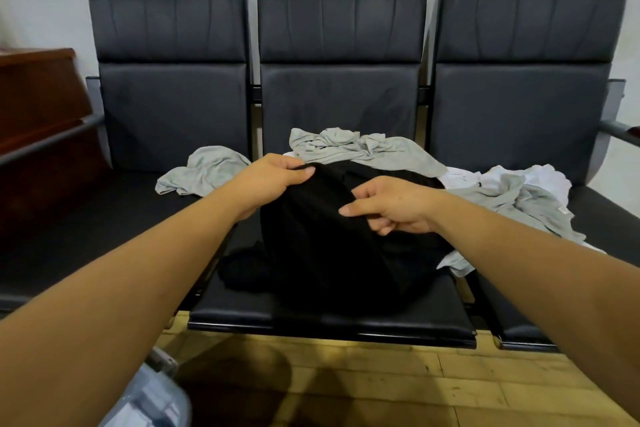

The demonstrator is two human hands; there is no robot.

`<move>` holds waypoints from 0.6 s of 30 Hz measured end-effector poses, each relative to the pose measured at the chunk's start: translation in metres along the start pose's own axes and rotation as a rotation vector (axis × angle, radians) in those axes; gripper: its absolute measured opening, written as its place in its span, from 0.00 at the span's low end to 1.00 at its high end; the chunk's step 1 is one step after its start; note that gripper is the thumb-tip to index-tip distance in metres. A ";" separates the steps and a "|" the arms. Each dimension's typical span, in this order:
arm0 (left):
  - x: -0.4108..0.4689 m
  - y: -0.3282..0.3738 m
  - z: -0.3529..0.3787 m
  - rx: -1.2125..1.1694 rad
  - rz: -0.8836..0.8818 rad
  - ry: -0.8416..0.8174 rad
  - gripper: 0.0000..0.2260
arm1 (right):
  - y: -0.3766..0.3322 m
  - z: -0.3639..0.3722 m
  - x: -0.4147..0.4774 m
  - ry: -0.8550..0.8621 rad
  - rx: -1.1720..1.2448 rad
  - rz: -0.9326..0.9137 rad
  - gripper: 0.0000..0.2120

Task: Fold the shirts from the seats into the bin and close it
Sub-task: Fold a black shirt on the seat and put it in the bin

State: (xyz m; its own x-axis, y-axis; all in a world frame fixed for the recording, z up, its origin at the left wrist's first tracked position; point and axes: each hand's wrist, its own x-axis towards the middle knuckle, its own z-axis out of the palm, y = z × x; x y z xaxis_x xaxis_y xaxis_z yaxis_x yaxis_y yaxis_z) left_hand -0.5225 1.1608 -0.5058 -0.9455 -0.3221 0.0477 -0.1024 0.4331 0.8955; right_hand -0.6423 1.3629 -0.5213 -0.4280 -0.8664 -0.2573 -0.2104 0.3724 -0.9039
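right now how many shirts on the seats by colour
black: 1, held by left hand and right hand
grey: 3 heaps
white: 1
total: 5, though heaps may hide more

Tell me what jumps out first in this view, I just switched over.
Both hands grip a black shirt over the middle seat: left hand, right hand. Crumpled grey shirts and a white one lie behind it, spilling right. A clear bin sits bottom left.

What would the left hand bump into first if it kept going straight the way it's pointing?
Probably the crumpled grey shirt just beyond the left hand, which grips the black shirt. Depth is unclear; behind it stands the middle seat's backrest.
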 end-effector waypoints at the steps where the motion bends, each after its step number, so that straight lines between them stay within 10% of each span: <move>1: -0.002 -0.001 0.001 0.009 -0.013 0.003 0.10 | 0.000 0.001 -0.003 -0.016 -0.011 0.004 0.13; 10: -0.008 -0.014 0.002 -0.101 -0.092 0.076 0.11 | 0.009 -0.016 -0.008 -0.138 -0.305 0.137 0.20; 18: -0.012 -0.043 0.004 -0.236 -0.182 0.159 0.10 | 0.036 -0.028 -0.008 -0.030 -0.531 0.288 0.07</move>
State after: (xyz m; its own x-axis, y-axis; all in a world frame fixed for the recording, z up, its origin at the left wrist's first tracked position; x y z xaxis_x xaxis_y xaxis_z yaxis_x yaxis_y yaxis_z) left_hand -0.5082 1.1496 -0.5467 -0.8560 -0.5121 -0.0708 -0.1736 0.1558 0.9724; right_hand -0.6707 1.3929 -0.5425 -0.5092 -0.7121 -0.4832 -0.5029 0.7019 -0.5044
